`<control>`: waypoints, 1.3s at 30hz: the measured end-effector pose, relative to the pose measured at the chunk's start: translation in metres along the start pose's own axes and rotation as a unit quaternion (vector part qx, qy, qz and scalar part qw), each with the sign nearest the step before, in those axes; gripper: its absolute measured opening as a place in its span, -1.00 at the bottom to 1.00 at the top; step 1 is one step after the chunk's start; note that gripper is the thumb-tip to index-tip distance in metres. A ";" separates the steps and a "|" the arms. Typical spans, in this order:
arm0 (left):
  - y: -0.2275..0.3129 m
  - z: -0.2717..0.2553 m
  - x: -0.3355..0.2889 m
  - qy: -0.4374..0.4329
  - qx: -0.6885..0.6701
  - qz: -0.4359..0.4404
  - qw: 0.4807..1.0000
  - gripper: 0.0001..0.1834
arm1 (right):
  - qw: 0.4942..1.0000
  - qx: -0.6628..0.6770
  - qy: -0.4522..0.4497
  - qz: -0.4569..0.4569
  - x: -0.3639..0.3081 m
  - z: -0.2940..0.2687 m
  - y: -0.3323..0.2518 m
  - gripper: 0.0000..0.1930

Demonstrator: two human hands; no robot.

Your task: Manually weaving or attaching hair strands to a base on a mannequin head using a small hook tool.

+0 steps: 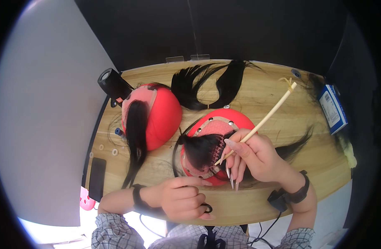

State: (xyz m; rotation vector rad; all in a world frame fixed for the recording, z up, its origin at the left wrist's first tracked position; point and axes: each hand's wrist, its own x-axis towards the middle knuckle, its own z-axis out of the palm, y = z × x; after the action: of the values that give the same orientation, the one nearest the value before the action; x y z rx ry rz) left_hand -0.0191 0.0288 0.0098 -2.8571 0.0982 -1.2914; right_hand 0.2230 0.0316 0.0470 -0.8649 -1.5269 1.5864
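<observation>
My right hand [252,155] is closed round a pale wooden stick [273,112], slanting up to the right with a yellowish band tied near its top. Its lower end meets black hair [203,149] on a pink mesh cap [216,126], which has dark-headed pins along its edge. The cap covers a red head form [237,118] at the middle of the table. Just below the form, my left hand [184,199] is curled closed, its index finger reaching to the cap's lower edge. A small black loop [206,208] shows at its fingers; whatever else it holds is hidden.
A second red head form [165,118] with a hair-bearing cap stands left. Behind lies a bundle of black hair [230,85]. A black cylinder [115,85] and dark phone-like slab [98,178] are at the left, a blue-and-white box [333,108] at the right. Dark panels enclose the wooden table [311,166].
</observation>
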 end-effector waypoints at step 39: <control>-0.014 0.009 -0.006 -0.015 -0.050 -0.024 0.998 -0.77 | 0.998 -0.028 0.046 -0.032 0.001 0.006 0.003 -0.80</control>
State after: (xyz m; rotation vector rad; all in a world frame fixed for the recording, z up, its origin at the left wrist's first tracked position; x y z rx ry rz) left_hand -0.0155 0.0427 -0.0004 -2.9786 0.0973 -1.2862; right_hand 0.2166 0.0298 0.0443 -0.9001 -1.5247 1.4443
